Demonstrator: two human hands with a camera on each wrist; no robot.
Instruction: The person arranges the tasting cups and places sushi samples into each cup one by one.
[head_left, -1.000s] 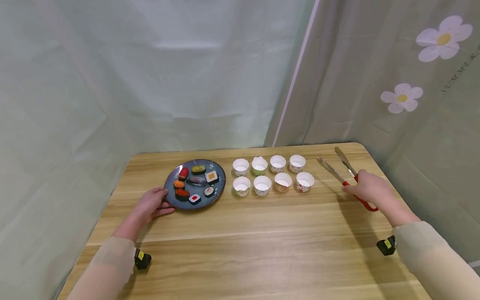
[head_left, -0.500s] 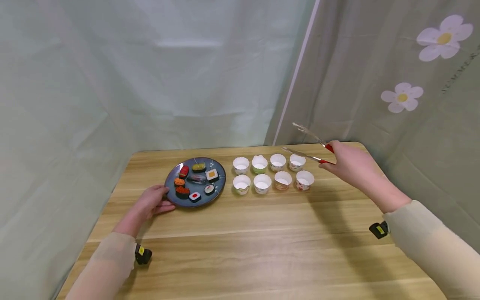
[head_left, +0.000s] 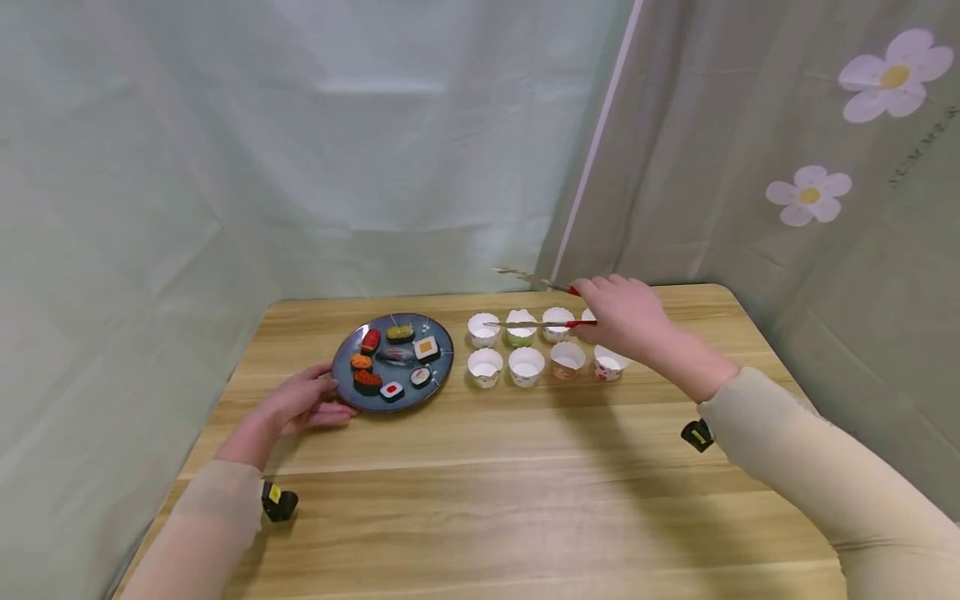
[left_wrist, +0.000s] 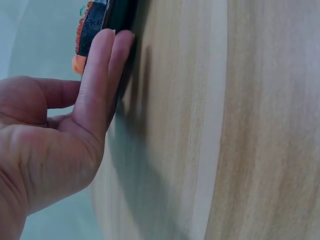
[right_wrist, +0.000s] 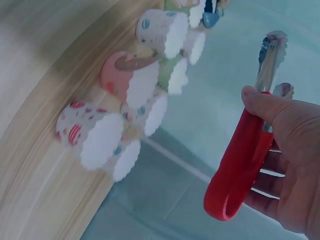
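A dark blue round plate (head_left: 393, 375) bearing several pieces of sushi stands at the table's left back. My left hand (head_left: 300, 400) grips its left rim; in the left wrist view, the thumb lies on the food side and straight fingers (left_wrist: 92, 85) support the underside. My right hand (head_left: 626, 317) holds metal tongs with red handles (right_wrist: 237, 150), their arms spread apart with nothing between the tips. The tongs hang over the back row of small white-lined paper cups (head_left: 483, 331), tips pointing left toward the plate. That hand hides part of the rightmost cups.
Several scalloped cups stand in two rows right of the plate, the front row including an orange cup (head_left: 567, 358). Pale curtains (head_left: 375, 167) hang behind and beside the wooden table (head_left: 465, 500). A small black device (head_left: 279, 502) sits at each wrist.
My right hand has lifted the tongs from the table's right side and carried them left over the cups. The left hand stays at the plate's rim.
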